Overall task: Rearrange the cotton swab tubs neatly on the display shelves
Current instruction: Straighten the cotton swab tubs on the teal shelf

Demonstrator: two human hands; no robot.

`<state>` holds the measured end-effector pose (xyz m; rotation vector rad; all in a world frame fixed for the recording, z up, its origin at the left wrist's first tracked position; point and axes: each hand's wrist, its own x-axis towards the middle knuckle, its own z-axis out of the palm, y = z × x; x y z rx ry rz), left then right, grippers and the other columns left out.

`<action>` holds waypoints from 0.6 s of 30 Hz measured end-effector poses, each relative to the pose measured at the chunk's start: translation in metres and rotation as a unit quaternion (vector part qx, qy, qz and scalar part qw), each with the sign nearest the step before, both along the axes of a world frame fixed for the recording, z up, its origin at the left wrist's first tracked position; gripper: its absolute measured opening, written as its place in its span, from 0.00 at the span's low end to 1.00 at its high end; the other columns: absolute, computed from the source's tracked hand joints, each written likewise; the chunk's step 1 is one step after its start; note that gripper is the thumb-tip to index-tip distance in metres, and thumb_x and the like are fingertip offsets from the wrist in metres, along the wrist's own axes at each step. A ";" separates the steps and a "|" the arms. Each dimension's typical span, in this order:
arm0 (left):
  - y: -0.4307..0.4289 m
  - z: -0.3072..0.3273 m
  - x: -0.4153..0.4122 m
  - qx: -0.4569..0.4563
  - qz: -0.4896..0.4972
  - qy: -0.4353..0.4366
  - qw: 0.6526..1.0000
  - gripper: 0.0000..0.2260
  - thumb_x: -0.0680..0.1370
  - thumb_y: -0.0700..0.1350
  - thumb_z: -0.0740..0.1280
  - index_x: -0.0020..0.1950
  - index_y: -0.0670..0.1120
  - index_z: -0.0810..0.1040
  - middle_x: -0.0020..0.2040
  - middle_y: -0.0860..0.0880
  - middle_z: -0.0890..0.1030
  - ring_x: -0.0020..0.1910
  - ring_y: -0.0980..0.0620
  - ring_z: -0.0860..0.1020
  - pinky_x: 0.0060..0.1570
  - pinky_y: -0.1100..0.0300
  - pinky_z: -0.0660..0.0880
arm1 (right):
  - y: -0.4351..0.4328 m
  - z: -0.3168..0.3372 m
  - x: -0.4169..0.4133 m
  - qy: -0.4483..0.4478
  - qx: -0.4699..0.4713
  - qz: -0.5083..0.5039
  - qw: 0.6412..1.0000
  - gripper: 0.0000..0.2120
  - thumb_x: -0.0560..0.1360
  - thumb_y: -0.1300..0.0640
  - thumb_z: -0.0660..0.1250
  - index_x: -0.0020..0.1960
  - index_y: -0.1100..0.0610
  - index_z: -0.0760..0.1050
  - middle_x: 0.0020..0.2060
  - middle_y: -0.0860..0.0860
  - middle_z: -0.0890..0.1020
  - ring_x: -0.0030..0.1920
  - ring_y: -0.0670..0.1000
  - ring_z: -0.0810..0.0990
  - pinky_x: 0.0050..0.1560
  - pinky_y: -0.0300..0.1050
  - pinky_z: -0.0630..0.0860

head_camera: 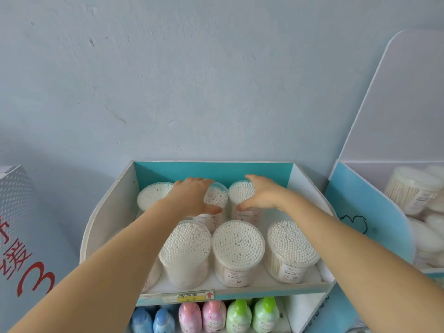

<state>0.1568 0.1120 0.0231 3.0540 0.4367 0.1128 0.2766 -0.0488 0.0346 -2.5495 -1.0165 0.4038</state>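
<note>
We reach both arms into the top shelf [310, 188], a tray with a teal back wall. Our left hand [192, 198] curls over the middle back tub [217, 198], fingers on its far rim and thumb on its near side, gripping it. Our right hand [263, 193] grips the right back tub [241, 192] likewise. Both tubs stand upright near the shelf's back edge, just beside each other. The left back tub [153, 195] stands toward the back left corner. Three front tubs [237, 246] line the front edge. Coloured bottles [213, 316] stand below.
</note>
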 end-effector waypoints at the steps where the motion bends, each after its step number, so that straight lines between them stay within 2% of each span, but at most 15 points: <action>1: 0.001 0.000 0.001 -0.001 0.008 0.000 1.000 0.39 0.70 0.66 0.66 0.75 0.52 0.58 0.73 0.50 0.66 0.70 0.46 0.64 0.66 0.46 0.62 | 0.000 -0.001 0.000 -0.001 0.002 0.001 1.000 0.50 0.66 0.47 0.76 0.77 0.55 0.50 0.76 0.52 0.56 0.75 0.52 0.57 0.71 0.45 0.59; 7: -0.004 -0.006 0.001 -0.084 -0.002 -0.002 0.996 0.43 0.67 0.60 0.73 0.75 0.52 0.56 0.73 0.47 0.63 0.71 0.45 0.63 0.67 0.50 0.63 | -0.002 -0.006 -0.001 -0.008 0.025 -0.005 1.000 0.51 0.64 0.49 0.77 0.77 0.54 0.50 0.75 0.53 0.58 0.74 0.53 0.59 0.68 0.43 0.61; 13: -0.007 -0.008 -0.002 -0.120 0.022 -0.045 0.991 0.43 0.65 0.58 0.75 0.74 0.53 0.58 0.70 0.49 0.69 0.68 0.47 0.67 0.63 0.53 0.67 | -0.005 -0.010 -0.005 -0.035 0.053 -0.011 0.998 0.51 0.61 0.49 0.78 0.77 0.55 0.54 0.74 0.53 0.61 0.73 0.53 0.61 0.68 0.44 0.62; 16: -0.010 0.010 -0.005 -0.124 0.043 -0.116 0.985 0.42 0.65 0.56 0.76 0.74 0.54 0.60 0.70 0.49 0.69 0.67 0.48 0.68 0.63 0.52 0.68 | -0.015 0.012 -0.006 -0.085 0.109 -0.020 0.990 0.49 0.61 0.48 0.77 0.76 0.55 0.56 0.73 0.53 0.64 0.72 0.53 0.63 0.67 0.45 0.63; 18: -0.010 0.039 -0.008 -0.163 0.051 -0.179 0.969 0.41 0.64 0.55 0.77 0.73 0.55 0.61 0.68 0.48 0.71 0.65 0.47 0.70 0.63 0.51 0.69 | -0.027 0.042 -0.002 -0.085 0.163 -0.038 0.982 0.48 0.61 0.48 0.77 0.75 0.54 0.58 0.71 0.53 0.67 0.70 0.52 0.67 0.67 0.45 0.65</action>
